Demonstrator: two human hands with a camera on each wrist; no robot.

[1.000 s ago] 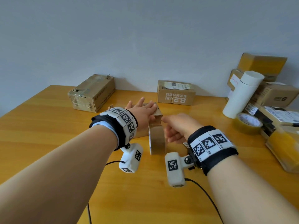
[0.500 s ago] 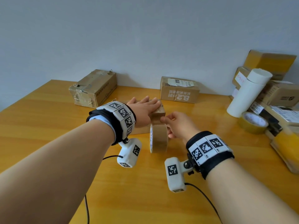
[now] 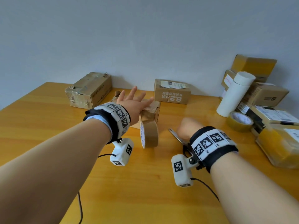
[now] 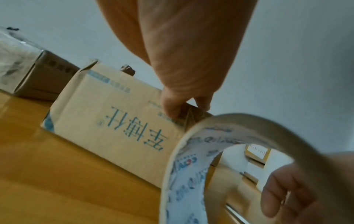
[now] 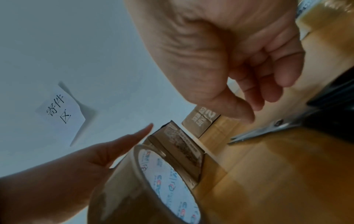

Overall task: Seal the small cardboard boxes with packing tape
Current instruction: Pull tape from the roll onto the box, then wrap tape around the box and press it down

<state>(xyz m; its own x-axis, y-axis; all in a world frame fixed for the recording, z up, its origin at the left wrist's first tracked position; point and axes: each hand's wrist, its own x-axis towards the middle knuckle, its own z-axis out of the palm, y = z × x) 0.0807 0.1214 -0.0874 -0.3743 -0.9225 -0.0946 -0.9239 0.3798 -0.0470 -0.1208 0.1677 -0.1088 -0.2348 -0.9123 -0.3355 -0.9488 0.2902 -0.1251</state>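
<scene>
The small cardboard box (image 3: 156, 111) lies mid-table with brown tape across its top near end. My left hand (image 3: 135, 101) rests flat on it, fingers straight and spread; in the left wrist view the thumb (image 4: 171, 106) presses the box's (image 4: 118, 128) top edge. The brown tape roll (image 3: 149, 135) stands on edge against the box's front, its strip running up onto the box. My right hand (image 3: 186, 128) hovers to the right of the roll, fingers loosely curled and holding nothing (image 5: 249, 72). Scissors (image 3: 175, 135) lie on the table just under it.
A taped box (image 3: 89, 91) sits at the back left and a printed box (image 3: 172, 92) at the back middle. Stacked parcels (image 3: 265, 94), a white paper roll (image 3: 233, 94) and a yellowish tape roll (image 3: 239, 121) crowd the right side. Camera cables trail off the near edge.
My right hand has let go of the tape roll and moved right, over the scissors. The left hand's fingers have spread out on the box.
</scene>
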